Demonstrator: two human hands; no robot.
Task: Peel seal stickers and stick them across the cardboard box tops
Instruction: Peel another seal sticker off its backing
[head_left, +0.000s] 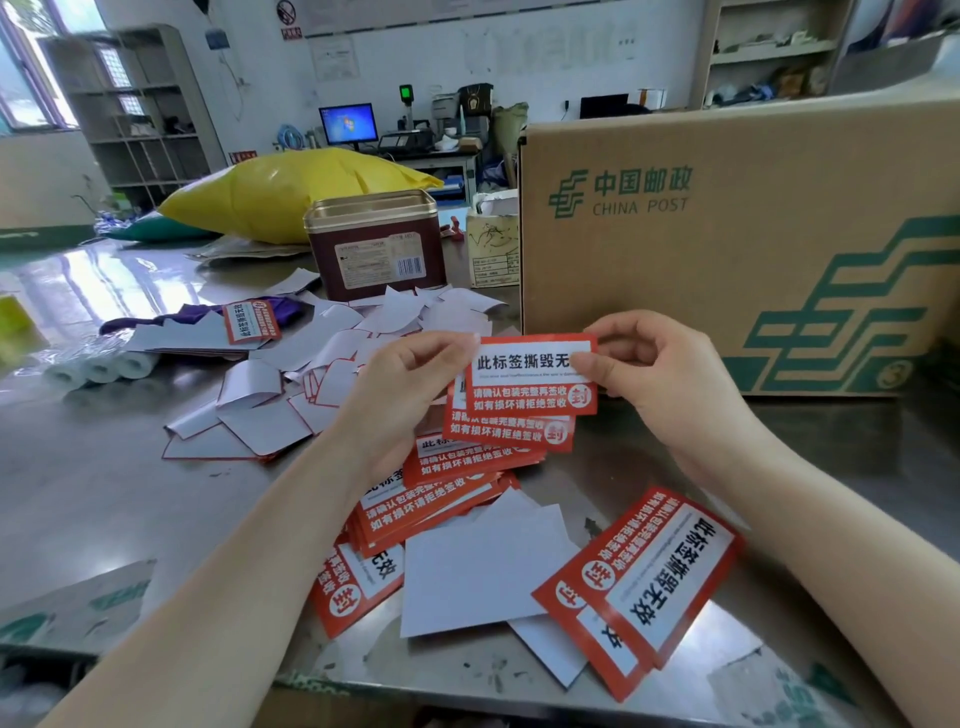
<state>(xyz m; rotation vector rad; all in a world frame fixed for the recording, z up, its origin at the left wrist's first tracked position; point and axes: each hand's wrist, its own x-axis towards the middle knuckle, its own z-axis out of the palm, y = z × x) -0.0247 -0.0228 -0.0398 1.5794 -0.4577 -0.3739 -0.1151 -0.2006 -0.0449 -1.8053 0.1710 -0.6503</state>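
Observation:
Both hands hold one red-and-white seal sticker (524, 382) above the metal table. My left hand (410, 384) pinches its left edge, and my right hand (649, 374) grips its right end with the thumb on the face. Under it a fanned stack of the same stickers (467, 467) lies on the table, with more stickers (644, 582) at the lower right. A large China Post cardboard box (737, 244) stands upright just behind my right hand; its top is out of sight.
Peeled white backing papers (291, 384) litter the left and middle of the steel table (78, 493). A brown tin (376, 244), a yellow bag (280, 192) and a small carton (493, 249) stand behind. White rolls (104, 366) lie at the left.

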